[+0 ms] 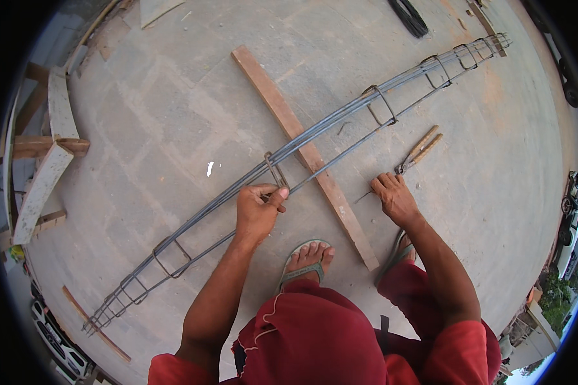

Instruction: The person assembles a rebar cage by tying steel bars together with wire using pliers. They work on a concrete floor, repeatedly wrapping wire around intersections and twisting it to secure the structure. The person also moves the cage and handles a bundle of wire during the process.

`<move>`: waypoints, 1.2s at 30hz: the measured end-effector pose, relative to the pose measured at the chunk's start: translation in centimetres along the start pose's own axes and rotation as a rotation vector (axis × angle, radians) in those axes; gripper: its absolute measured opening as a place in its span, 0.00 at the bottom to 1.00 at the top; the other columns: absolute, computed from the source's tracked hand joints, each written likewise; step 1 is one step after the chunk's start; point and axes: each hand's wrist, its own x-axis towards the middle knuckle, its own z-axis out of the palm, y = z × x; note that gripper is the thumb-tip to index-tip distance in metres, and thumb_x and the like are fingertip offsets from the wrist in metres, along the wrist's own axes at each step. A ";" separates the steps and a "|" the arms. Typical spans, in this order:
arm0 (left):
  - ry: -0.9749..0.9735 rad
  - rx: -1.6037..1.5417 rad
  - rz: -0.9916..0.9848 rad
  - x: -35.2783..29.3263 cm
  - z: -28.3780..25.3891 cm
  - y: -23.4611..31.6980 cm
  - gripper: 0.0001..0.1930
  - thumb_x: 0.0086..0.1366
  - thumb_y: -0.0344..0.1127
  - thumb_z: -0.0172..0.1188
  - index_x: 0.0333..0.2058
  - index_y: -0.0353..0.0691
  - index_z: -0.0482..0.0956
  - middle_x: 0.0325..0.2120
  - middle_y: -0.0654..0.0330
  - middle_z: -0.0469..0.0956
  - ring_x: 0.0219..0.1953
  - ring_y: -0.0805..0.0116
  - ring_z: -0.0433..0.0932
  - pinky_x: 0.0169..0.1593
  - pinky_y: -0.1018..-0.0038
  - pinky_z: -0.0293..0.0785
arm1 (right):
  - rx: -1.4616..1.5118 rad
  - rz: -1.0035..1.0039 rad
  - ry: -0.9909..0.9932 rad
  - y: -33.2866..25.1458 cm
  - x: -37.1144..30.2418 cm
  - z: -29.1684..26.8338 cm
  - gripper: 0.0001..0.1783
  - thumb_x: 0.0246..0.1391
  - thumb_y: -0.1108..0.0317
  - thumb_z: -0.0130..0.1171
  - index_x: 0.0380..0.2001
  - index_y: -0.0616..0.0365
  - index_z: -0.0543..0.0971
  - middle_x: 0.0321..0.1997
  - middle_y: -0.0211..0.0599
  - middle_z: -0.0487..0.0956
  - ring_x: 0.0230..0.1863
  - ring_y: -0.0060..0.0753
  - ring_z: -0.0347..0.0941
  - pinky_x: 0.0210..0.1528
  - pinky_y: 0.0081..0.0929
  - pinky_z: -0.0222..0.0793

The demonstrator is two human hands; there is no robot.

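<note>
A long, narrow cage of steel reinforcing bars (212,204) runs diagonally from the lower left to the upper right, with bent square stirrups spaced along it. My left hand (257,210) is closed with thumb and fingers pinching the lower corner of a stirrup (277,172) near the cage's middle, where it meets the near bar. To the right, away from the cage, my right hand (396,197) is closed on a short thin wire (363,197) that sticks out leftward. Just beyond it, pincers (419,151) with tan handles lie on the floor.
A wooden plank (263,80) lies crosswise beneath the cage; thinner wood strips support both ends. My sandalled feet (308,260) stand close to the plank's near end. A black wire coil (410,16) lies far off. Whitish boards (43,191) stand at left. Parked vehicles (568,240) show at the rim.
</note>
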 end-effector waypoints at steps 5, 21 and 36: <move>0.030 0.078 0.104 -0.1 -0.2 -0.9 0.11 0.67 0.32 0.71 0.33 0.27 0.88 0.25 0.60 0.83 0.26 0.74 0.78 0.34 0.75 0.73 | 0.058 -0.002 -0.038 0.0 -0.3 -1.2 0.09 0.64 0.73 0.52 0.47 0.55 0.75 0.44 0.39 0.73 0.50 0.40 0.74 0.53 0.38 0.67; 0.078 0.022 -0.021 -0.2 -0.1 0.3 0.09 0.65 0.29 0.72 0.31 0.26 0.88 0.27 0.58 0.84 0.29 0.73 0.77 0.37 0.74 0.73 | 0.646 0.102 0.312 -11.7 4.1 -5.4 0.21 0.60 0.68 0.71 0.50 0.64 0.74 0.43 0.50 0.77 0.39 0.55 0.81 0.39 0.43 0.80; -0.046 0.050 0.010 -0.1 -1.2 0.0 0.08 0.68 0.28 0.69 0.35 0.26 0.88 0.28 0.55 0.86 0.28 0.73 0.81 0.33 0.75 0.78 | 0.675 0.116 0.592 -19.3 8.1 0.6 0.13 0.53 0.77 0.70 0.42 0.57 0.82 0.39 0.38 0.83 0.33 0.47 0.84 0.31 0.39 0.80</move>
